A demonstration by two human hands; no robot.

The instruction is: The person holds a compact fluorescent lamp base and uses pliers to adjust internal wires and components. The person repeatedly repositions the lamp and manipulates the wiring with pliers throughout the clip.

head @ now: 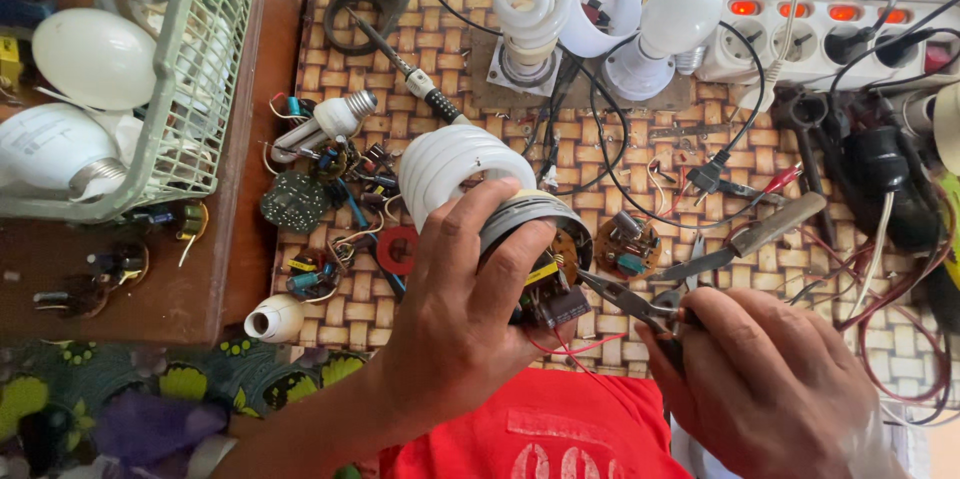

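Observation:
My left hand (pixel 455 324) grips the base of a white spiral lamp (pixel 455 164), its opened bottom turned toward me with a small circuit board and red wires (pixel 555 289) exposed. My right hand (pixel 775 389) holds needle-nose pliers (pixel 625 301) whose tips reach the lamp's circuit board. A round loose circuit board (pixel 627 244) lies just behind the pliers on the woven mat (pixel 450 39).
A green wire basket (pixel 205 69) with several bulbs stands at left. Spiral and globe lamps (pixel 680 14) stand at the back beside a white power strip (pixel 830 34). Loose boards, a screwdriver (pixel 400 64), a knife-like tool (pixel 770 229) and cables litter the mat.

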